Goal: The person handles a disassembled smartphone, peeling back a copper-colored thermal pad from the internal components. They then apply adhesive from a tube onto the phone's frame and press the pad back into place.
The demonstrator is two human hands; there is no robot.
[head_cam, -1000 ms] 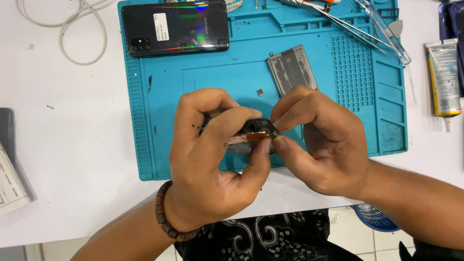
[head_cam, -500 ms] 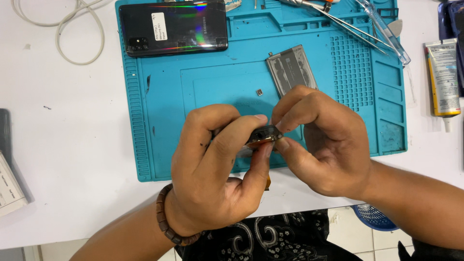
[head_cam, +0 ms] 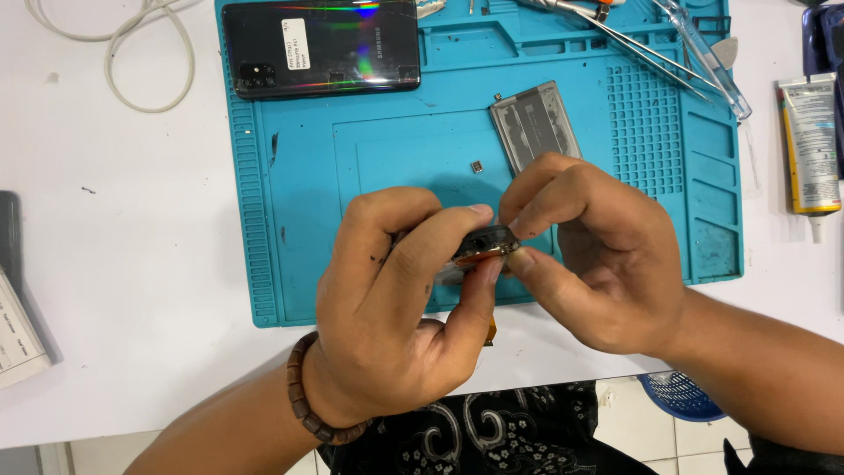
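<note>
**Both hands pinching one small dark part over the mat**

I am holding a small dark part [head_cam: 486,244] with a thin orange edge between the fingertips of both hands, just above the near half of the teal work mat [head_cam: 290,220]. My left hand [head_cam: 396,308] is curling around it from the left, thumb and forefinger closed on it, and a wooden bead bracelet [head_cam: 303,400] is sitting on that wrist. My right hand [head_cam: 598,255] is meeting it from the other side, thumb and forefinger clamping the same part, so the two grips are touching. A grey flat battery [head_cam: 532,123] is lying on the mat just beyond my right knuckles, and a tiny loose piece [head_cam: 476,166] is lying near it. A black phone [head_cam: 321,48] is lying at the mat's far left corner. A glue tube [head_cam: 809,145] is lying off the mat to the right.
</note>
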